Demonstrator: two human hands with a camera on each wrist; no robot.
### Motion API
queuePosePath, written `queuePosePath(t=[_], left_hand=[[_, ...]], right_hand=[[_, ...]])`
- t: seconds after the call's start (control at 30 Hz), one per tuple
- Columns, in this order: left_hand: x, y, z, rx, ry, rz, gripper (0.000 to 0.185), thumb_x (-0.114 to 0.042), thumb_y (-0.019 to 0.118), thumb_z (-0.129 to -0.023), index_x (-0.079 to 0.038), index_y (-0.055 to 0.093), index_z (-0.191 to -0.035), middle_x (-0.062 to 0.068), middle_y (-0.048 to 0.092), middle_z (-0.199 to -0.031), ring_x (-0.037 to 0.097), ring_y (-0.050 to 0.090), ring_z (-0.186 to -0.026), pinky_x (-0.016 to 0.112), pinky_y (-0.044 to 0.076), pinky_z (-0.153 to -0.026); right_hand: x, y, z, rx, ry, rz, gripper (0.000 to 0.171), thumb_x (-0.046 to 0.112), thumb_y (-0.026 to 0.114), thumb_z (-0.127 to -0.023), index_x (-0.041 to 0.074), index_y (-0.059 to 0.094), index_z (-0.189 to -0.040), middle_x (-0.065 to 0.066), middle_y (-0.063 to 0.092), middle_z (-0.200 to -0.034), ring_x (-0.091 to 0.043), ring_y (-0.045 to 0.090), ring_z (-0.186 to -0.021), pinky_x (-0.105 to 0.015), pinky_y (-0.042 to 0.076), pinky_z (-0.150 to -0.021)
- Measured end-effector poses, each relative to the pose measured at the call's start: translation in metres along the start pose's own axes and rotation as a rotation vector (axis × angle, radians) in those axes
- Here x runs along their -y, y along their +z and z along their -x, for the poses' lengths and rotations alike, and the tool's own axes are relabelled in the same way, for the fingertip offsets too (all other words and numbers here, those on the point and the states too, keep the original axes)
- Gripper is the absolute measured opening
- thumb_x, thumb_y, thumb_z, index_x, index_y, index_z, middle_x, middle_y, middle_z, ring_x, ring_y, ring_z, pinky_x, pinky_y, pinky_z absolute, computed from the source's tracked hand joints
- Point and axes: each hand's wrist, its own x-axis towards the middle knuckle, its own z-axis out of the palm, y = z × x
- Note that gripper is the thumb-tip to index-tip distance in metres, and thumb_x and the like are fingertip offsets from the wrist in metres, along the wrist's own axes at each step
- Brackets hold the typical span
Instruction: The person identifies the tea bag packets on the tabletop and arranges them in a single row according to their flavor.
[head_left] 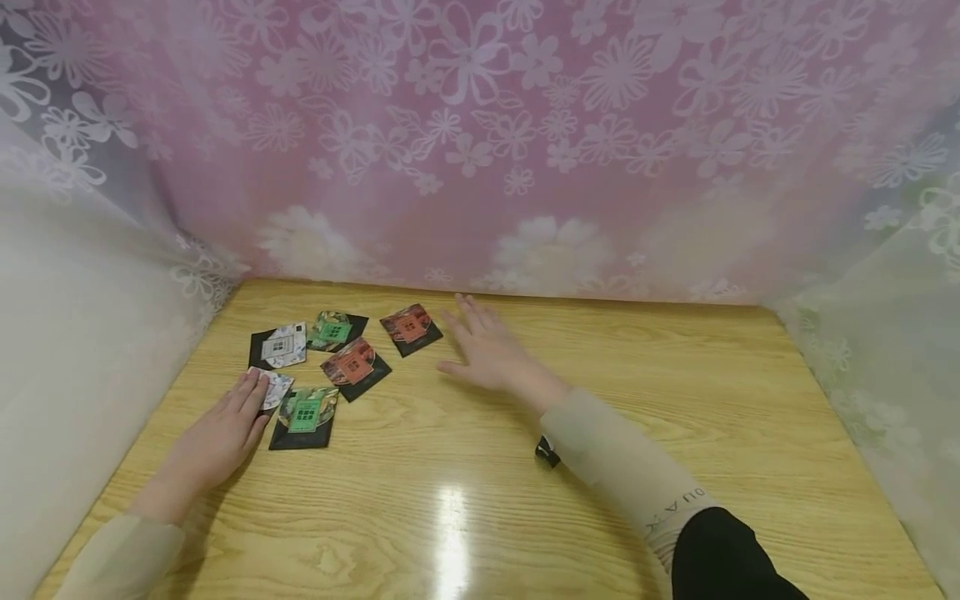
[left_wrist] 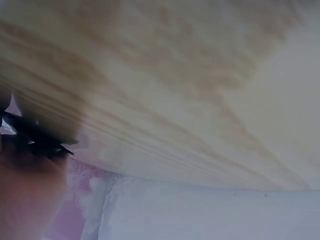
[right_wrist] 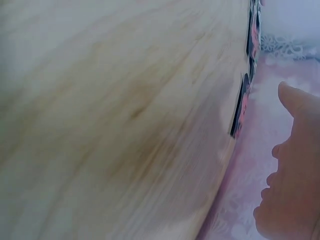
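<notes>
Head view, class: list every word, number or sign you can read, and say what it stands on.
"OIIA", roughly, with more letters unclear: on the right sleeve cuff.
Square printed labels on the six packets on the table: too small and blurred to read.
Wrist views: no text shows.

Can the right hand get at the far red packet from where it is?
Probably yes: the right hand hovers open just right of the far red packet, with only bare table between them.
</notes>
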Motion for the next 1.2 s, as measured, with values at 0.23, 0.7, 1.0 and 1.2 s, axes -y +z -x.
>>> queuePosePath(t=[0.23, 0.7, 1.0, 1.2], left_hand=[[-0.001, -0.003, -0.001, 0.01, -0.002, -0.001, 0.063, -0.021, 0.05, -0.113, 0.013, 0.028, -0.162, 0.038, 0.026, -0.168, 0.052, 0.027, -0.158, 0.065, 0.031, -0.128], [-0.005, -0.007, -0.004, 0.044, -0.02, -0.014, 0.064, -0.02, 0.051, -0.112, 0.014, 0.028, -0.161, 0.038, 0.025, -0.168, 0.053, 0.027, -0.157, 0.067, 0.034, -0.125], [-0.006, -0.006, -0.005, 0.025, -0.012, -0.019, 0.064, -0.02, 0.052, -0.111, 0.014, 0.028, -0.161, 0.038, 0.026, -0.167, 0.053, 0.029, -0.157, 0.067, 0.034, -0.125], [-0.004, -0.005, -0.004, 0.02, -0.015, -0.022, 0.064, -0.019, 0.052, -0.111, 0.014, 0.028, -0.161, 0.038, 0.026, -0.168, 0.053, 0.029, -0.157, 0.066, 0.034, -0.126]], right_hand=[[0.021, 0.003, -0.026, 0.042, -0.026, 0.082, 0.089, 0.064, 0.048, -0.107, 0.015, 0.014, -0.173, -0.019, 0.003, -0.18, -0.036, 0.004, -0.168, -0.054, 0.012, -0.139], [0.048, 0.012, -0.065, 0.099, -0.027, 0.078, 0.076, 0.055, 0.04, -0.113, 0.018, 0.012, -0.173, -0.012, 0.004, -0.181, -0.03, 0.005, -0.169, -0.044, 0.007, -0.14], [0.044, 0.025, -0.075, 0.145, -0.001, 0.107, 0.072, 0.047, 0.037, -0.115, 0.015, 0.009, -0.173, -0.011, 0.001, -0.181, -0.027, 0.001, -0.169, -0.041, 0.008, -0.14], [0.042, 0.032, -0.078, 0.162, 0.0, 0.117, 0.069, 0.042, 0.035, -0.117, 0.013, 0.008, -0.173, -0.011, 0.001, -0.181, -0.026, 0.0, -0.169, -0.039, 0.008, -0.14]])
